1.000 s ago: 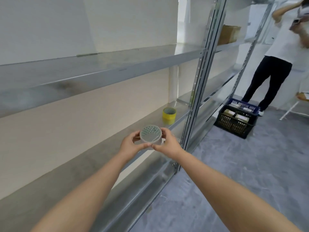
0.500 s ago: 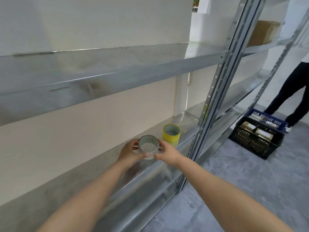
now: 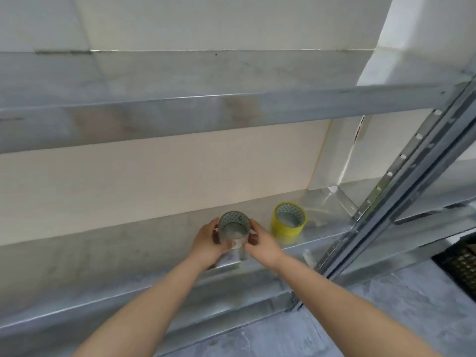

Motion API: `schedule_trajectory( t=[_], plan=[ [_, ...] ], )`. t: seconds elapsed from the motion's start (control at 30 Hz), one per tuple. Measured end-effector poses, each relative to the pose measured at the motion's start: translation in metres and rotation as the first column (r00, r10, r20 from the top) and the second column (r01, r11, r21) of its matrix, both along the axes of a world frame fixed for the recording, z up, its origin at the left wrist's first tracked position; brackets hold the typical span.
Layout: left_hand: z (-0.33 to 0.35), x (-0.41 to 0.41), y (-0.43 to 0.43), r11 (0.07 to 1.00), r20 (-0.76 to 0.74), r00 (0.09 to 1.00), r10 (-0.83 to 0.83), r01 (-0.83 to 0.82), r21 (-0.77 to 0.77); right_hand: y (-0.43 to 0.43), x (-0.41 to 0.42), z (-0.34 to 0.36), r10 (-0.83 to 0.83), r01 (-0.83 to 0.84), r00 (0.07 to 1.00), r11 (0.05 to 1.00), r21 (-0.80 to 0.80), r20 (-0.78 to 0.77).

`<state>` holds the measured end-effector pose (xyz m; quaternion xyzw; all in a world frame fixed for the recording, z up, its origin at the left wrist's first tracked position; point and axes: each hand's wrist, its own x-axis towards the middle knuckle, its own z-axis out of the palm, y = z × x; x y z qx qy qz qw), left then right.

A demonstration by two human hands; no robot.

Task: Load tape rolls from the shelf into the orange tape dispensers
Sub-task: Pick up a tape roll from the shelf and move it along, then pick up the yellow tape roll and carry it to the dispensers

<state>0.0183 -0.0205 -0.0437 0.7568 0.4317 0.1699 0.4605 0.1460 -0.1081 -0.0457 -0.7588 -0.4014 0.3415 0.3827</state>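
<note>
Tape roll (image 3: 234, 229), clear with a patterned core, sits between our two hands just above the front part of the lower shelf (image 3: 128, 253), its open end tilted up toward us. Our left hand (image 3: 208, 243) cups its left side and our right hand (image 3: 260, 244) closes on its right side, the fingers (image 3: 253, 238) of both pinching the outer wall of the roll from opposite sides. We judge the two-sided hold suits a smooth, round thing: pressure from both flanks keeps it from rolling or slipping, and it leaves the hollow core free, which a dispenser's hub would need. Whether the roll's lower edge touches the shelf we cannot tell; our hands hide it.

A yellow tape roll (image 3: 288, 219) stands on the same shelf just beside and to the right of the one we hold, apart from our right hand, resting on its flat end so it stays put. It lies near the slotted upright post (image 3: 401, 176) of the rack. The upper shelf (image 3: 231, 106) above carries nothing we can see from here.

No orange dispenser shows in this view, so we judge the loading itself not yet begun; the roll would have to be carried to wherever the dispensers are. At the far right edge a dark crate (image 3: 461, 261) sits on the floor, its contents too cut off to name.
</note>
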Motion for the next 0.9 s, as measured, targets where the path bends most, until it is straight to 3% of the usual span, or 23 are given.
schedule_trajectory(
  t=[0.13,0.23,0.33,0.4,0.5,0.63,0.77,0.9],
  plan=[
    [0.008,0.016,-0.02,0.97,-0.096,0.988,0.125,-0.101,0.219,-0.024,0.024,0.009,0.062,-0.067,0.991,0.997,0.041,0.122],
    [0.013,0.041,-0.04,0.934,-0.08,0.995,0.065,-0.032,0.355,-0.046,0.061,0.014,-0.064,0.029,0.963,0.99,0.137,0.261],
    [0.011,0.075,-0.065,0.943,-0.136,0.987,-0.086,0.125,0.308,-0.063,0.097,0.019,-0.373,0.343,0.905,0.924,0.167,0.205],
    [0.005,0.099,-0.074,0.952,-0.138,0.982,-0.129,0.162,0.259,-0.071,0.117,0.02,-0.417,0.412,0.899,0.909,0.069,0.129],
    [0.001,0.126,-0.072,0.972,-0.132,0.985,-0.107,0.132,0.194,-0.073,0.131,0.014,-0.307,0.313,0.947,0.948,-0.061,0.089],
    [-0.005,0.149,-0.062,0.989,-0.142,0.988,-0.054,0.073,0.129,-0.064,0.135,0.012,-0.194,0.194,0.981,0.975,-0.109,0.008],
    [-0.007,0.162,-0.055,0.999,-0.109,0.994,0.027,-0.029,-0.014,-0.057,0.132,0.013,-0.118,0.119,0.993,0.992,-0.051,0.014],
    [-0.001,0.158,-0.057,0.992,-0.068,0.993,0.094,-0.088,0.087,-0.059,0.121,0.018,-0.155,0.157,0.987,0.985,0.074,-0.04]
  ],
)
